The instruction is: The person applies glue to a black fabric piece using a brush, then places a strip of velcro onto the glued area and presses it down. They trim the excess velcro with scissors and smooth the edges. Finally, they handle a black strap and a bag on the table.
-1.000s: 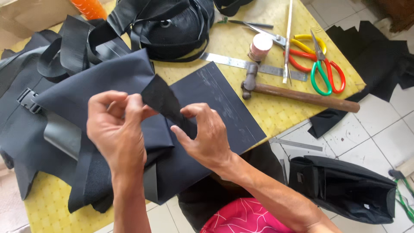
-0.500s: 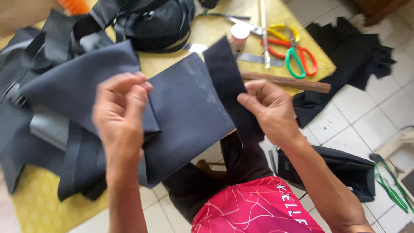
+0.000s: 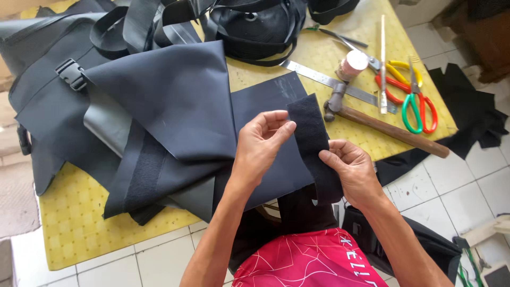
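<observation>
1. Near the front edge of the yellow table, the left hand pinches the top part of a black fuzzy strip between thumb and fingertips.
2. Just beside it, the right hand is closed on the lower part of the same strip, with the thumb on top.
3. Both hands hold the strip up over a flat dark sheet that lies on the table. I cannot tell if the strip touches the sheet.
4. To the left lies a big pile of black fabric with folded flaps. It has a plastic buckle and another fuzzy strip that looks already fixed along one flap.
5. At the back of the table sits a black bag with straps.
6. To the right lie a hammer, a metal ruler, a small roll and scissors with red, yellow and green handles.
7. How far along: it looks like many pieces are cut and one strip is on. The strip in the hands seems loose and not yet joined to anything, so a lot of joining looks left to do.
</observation>
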